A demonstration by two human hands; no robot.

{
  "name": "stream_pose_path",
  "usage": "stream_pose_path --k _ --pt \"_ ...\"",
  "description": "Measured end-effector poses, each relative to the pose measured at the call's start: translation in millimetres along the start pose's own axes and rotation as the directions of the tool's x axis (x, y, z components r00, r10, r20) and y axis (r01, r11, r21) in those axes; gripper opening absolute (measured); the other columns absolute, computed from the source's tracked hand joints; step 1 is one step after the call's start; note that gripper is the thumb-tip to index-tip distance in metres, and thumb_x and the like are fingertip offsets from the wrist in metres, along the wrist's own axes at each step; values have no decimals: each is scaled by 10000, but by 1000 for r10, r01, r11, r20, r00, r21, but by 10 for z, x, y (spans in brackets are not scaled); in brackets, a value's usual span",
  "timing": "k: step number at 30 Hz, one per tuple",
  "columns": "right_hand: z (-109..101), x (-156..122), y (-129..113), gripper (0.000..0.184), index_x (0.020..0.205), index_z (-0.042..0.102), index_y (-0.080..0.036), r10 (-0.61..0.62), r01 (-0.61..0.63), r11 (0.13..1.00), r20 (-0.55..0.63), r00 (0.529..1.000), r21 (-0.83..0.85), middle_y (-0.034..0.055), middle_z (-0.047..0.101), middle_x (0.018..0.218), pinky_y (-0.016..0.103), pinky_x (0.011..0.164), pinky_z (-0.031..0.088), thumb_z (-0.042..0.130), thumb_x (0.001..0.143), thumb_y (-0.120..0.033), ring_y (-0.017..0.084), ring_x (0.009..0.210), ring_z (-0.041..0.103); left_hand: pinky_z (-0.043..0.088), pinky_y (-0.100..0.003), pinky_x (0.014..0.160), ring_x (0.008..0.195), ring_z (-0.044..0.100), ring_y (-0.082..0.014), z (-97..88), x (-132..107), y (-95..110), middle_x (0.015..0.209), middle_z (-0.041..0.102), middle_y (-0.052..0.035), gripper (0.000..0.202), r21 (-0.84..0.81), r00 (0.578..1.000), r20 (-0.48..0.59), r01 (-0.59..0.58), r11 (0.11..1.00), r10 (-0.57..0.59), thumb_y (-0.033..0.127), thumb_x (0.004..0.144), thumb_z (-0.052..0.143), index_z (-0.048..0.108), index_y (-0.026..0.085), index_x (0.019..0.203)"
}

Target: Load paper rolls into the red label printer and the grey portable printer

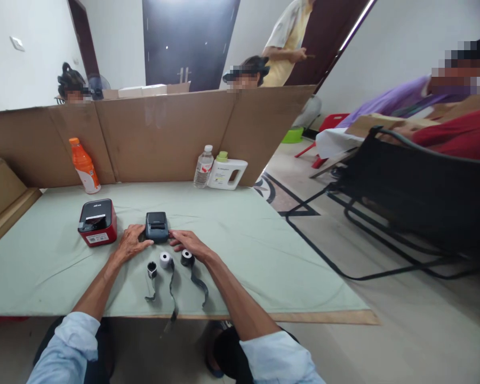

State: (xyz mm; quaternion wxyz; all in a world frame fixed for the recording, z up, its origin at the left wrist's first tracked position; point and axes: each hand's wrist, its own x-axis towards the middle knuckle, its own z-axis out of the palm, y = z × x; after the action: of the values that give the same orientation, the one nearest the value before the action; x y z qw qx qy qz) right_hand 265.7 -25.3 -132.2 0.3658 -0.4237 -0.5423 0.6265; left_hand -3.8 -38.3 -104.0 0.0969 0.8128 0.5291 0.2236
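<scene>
A small dark grey printer (157, 225) sits on the green table (244, 240) between my hands. My left hand (131, 241) lies at its left side with fingers touching the casing. From the other side, my right hand (187, 243) reaches in, fingertips against the printer's lower right corner. Both hands press on it from either side rather than lifting it. Three small paper rolls (166, 260) with dark trailing strips lie just in front of the printer, between my forearms.
A red and black printer (97, 222) stands left of my hands. An orange bottle (84, 165), a water bottle (204, 167) and a white jug (228, 172) line the cardboard screen (160, 133). A black folding chair (416, 197) and other people are on the right.
</scene>
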Motion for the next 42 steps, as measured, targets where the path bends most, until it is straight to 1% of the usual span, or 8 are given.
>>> stream_pose_path --k 7,10,16,21,26,30,34,42 --pt "2 -36 1 390 1209 761 -128 14 -14 1000 -21 1000 19 174 736 1249 256 668 623 684 967 -424 197 899 725 489 -453 1059 1247 587 -324 59 -33 87 1327 683 -125 377 77 999 16 46 996 -48 435 894 730 730 203 1191" --pt "-6 -73 23 380 1217 760 -135 29 -28 999 -32 999 18 170 740 1250 284 696 642 693 958 -405 199 895 727 493 -457 1053 1234 599 -323 124 -72 131 1309 693 -124 375 82 998 -1 69 994 -69 431 888 742 731 203 1187" --pt "-48 -97 70 353 1177 765 -134 63 -63 998 -46 997 -2 163 750 1215 288 713 658 711 946 -396 195 889 729 519 -447 1058 1179 657 -311 256 -119 185 1256 724 -135 391 -51 993 -73 85 995 -88 364 847 797 733 177 1184" --pt "-60 -90 68 326 1170 768 -133 79 -79 997 -58 995 6 167 746 1224 289 692 660 702 955 -369 200 881 730 514 -464 1094 1227 654 -305 328 -124 151 1316 711 -148 550 -138 988 -127 72 988 -90 280 836 805 670 177 1359" --pt "-28 -86 34 334 1185 763 -131 75 -76 997 -54 996 -20 169 743 1225 290 688 658 675 975 -375 200 879 731 530 -447 1081 1212 665 -281 237 -125 103 1310 710 -118 528 -126 993 -120 -7 992 -8 275 856 785 677 231 1371" --pt "0 -86 10 352 1207 760 -123 47 -48 999 -54 997 -14 172 745 1223 283 685 645 676 977 -377 196 873 728 557 -387 1039 1175 687 -256 124 -116 101 1330 685 -99 458 -86 995 -95 -31 996 22 278 881 761 705 242 1335" --pt "5 -68 5 379 1230 749 -113 25 -26 1000 -42 999 -12 180 742 1230 264 659 625 668 983 -387 191 871 726 562 -382 1035 1160 695 -254 62 -113 106 1327 680 -96 452 -44 996 -73 -52 998 49 288 897 744 695 248 1345" --pt "-11 -14 10 435 1289 721 -119 48 -48 999 -27 999 -13 163 770 1118 248 660 616 684 975 -417 187 860 721 540 -412 1077 1188 691 -262 118 -108 123 1290 726 -107 500 -137 992 -130 -22 990 4 244 876 746 673 230 1370"
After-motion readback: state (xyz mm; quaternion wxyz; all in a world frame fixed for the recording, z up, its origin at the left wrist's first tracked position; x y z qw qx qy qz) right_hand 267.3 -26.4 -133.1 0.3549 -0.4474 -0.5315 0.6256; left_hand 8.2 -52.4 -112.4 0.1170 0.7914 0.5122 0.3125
